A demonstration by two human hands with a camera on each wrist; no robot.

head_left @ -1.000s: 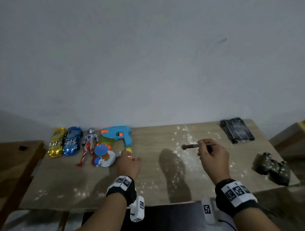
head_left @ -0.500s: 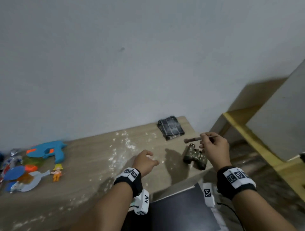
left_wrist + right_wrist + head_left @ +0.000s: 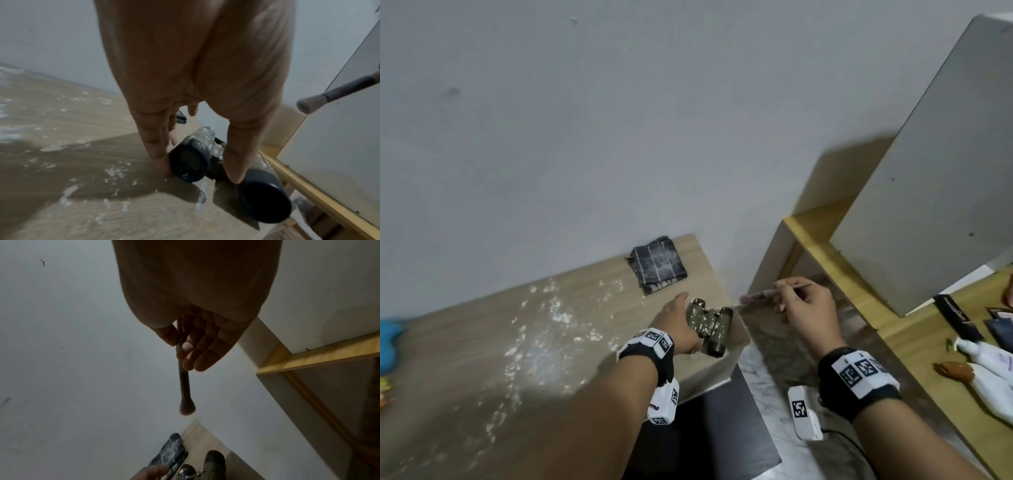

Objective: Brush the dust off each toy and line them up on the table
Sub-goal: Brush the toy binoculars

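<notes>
Camouflage toy binoculars (image 3: 709, 325) speckled with white dust lie near the right front corner of the wooden table (image 3: 482, 342). My left hand (image 3: 681, 325) reaches down on them. In the left wrist view the fingers (image 3: 158, 155) press one side of the near barrel (image 3: 191, 162) and the thumb sits in the gap between the two barrels, pinching it. My right hand (image 3: 804, 308) hovers to the right, beyond the table edge, gripping a small brush (image 3: 760, 294) whose bristles point left toward the binoculars. A blue toy gun (image 3: 388, 342) shows at the far left edge.
White dust (image 3: 544, 329) is scattered across the table's middle. A folded dark checked cloth (image 3: 658, 263) lies at the back right by the wall. To the right stands a yellow-edged wooden table (image 3: 825, 246) with a white board (image 3: 928, 171) and white bottles (image 3: 983, 363).
The view has swung right, away from the lined-up toys. My left hand left the small doll, crossed the table and took hold of the binoculars. The right hand kept the brush.
</notes>
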